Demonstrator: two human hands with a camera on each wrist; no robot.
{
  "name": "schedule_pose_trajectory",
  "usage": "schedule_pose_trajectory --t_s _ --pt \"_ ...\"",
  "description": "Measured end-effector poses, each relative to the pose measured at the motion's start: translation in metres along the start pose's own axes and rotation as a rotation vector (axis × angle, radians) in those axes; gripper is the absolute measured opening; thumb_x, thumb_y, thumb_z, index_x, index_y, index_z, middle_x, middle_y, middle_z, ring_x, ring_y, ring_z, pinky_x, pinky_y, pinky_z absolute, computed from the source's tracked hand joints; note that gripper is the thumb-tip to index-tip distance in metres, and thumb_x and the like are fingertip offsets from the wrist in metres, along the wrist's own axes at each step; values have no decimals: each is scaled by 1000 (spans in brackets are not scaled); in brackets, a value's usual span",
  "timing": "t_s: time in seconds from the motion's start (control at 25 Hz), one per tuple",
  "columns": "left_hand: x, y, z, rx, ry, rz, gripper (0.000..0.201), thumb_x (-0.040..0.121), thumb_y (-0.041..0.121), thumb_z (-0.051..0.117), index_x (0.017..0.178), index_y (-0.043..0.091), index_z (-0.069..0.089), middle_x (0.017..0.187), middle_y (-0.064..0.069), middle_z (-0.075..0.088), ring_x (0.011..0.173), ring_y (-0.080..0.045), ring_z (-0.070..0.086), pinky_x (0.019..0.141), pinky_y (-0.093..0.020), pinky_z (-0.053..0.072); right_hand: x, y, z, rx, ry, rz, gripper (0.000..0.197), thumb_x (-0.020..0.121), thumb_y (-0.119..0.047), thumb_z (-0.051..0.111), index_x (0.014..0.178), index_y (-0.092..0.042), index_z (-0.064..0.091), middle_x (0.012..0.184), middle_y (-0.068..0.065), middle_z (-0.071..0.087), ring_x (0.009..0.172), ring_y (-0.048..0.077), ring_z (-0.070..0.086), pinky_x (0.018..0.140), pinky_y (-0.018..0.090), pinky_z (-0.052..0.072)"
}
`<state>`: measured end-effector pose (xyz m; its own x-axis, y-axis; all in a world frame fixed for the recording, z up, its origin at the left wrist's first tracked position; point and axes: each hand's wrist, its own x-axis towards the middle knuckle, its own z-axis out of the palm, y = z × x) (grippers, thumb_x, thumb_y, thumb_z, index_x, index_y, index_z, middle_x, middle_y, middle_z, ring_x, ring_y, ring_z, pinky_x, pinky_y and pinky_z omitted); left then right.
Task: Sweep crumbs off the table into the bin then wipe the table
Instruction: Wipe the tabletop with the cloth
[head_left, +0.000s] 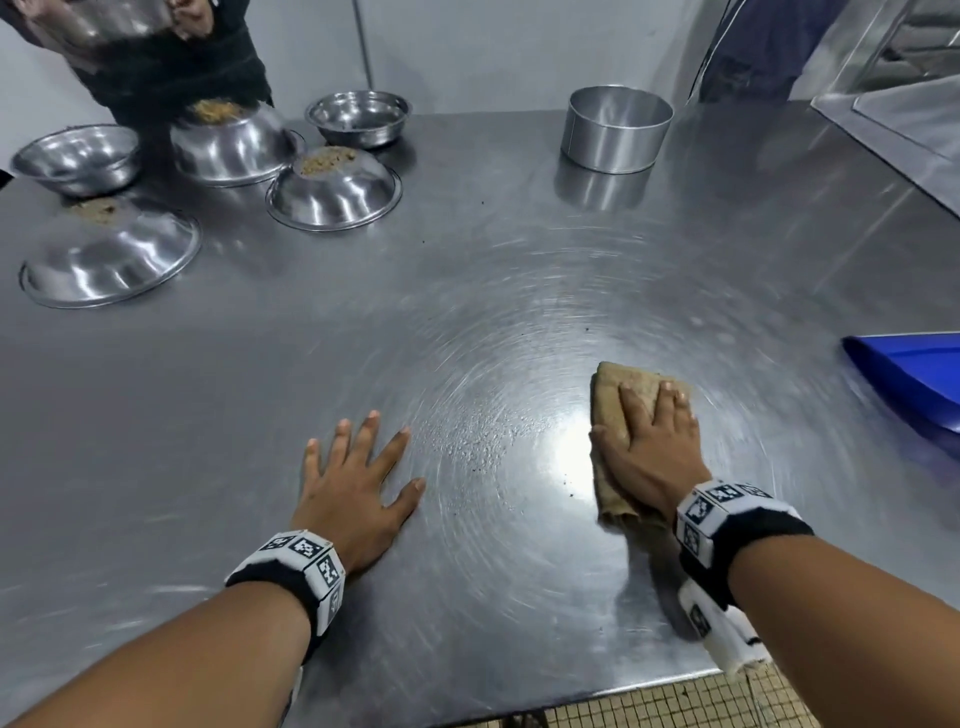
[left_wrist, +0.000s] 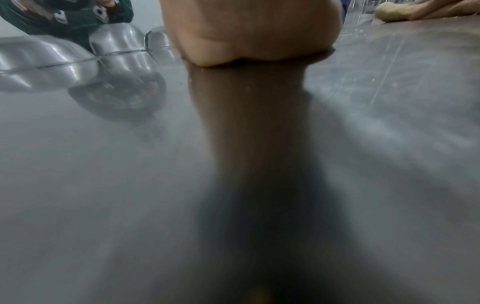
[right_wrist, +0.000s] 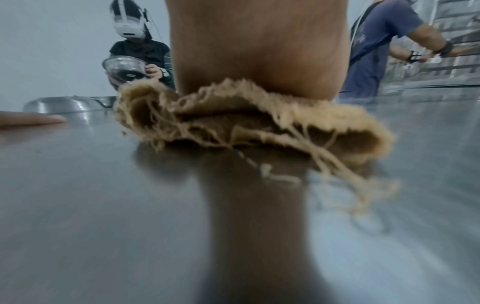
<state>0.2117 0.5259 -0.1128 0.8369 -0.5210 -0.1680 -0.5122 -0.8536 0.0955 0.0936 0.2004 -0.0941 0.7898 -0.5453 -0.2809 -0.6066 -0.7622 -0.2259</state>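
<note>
On steel table (head_left: 467, 249), right hand (head_left: 652, 447) flat on cloth (head_left: 613, 400), bowls (head_left: 335, 189) behind

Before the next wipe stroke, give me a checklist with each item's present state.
1. Cloth under the right hand, lying flat on the table: ok.
2. Left hand braced on the table, fingers spread, apart from the cloth: ok.
3. Table free of crumbs: not ok; dark specks remain between the hands.
4. Path to the right clear: not ok; a blue dustpan lies at the table's right edge.
5. Bowls and the round tin clear of the cloth: ok, they stand at the far side.
6. Cloth edges intact: not ok; loose threads trail from it.
</note>
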Motion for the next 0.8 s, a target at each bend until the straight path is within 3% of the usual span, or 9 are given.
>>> schedule_pose_trajectory --t_s 0.28,0.52,0.64,0.8 --pt "8 1 -3 -5 -21 -14 77 78 77 3 150 50 3 162 10 -11 150 -21 -10 118 -47 -11 9 -56 10 -61 -30 -228 77 92 -66 21 154 -27 -2 157 22 -18 144 35 -22 117 48 -12" --pt "28 -28 -11 -16 4 19 80 78 75 8 151 45 14 164 6 1 150 -22 1 120 -46 -2 -20 -30 18 -66 0 -362 73 91 -67 17 153 -34 -4 158 11 -20 145 24 -24 119 43 -8" --pt "43 -57 -19 -14 43 -52 84 75 76 8 152 42 17 164 1 4 150 -26 5 119 -48 -1 -17 -5 12 -56 23 -301 76 86 -69 15 152 -36 -1 160 9 -16 146 22 -19 120 41 -6" --pt "59 -101 -24 5 56 -131 87 74 78 8 152 42 20 163 -1 9 149 -30 8 118 -52 3 15 29 -13 -99 55 -88 81 82 -65 14 154 -29 6 160 18 0 147 33 -3 119 45 2"
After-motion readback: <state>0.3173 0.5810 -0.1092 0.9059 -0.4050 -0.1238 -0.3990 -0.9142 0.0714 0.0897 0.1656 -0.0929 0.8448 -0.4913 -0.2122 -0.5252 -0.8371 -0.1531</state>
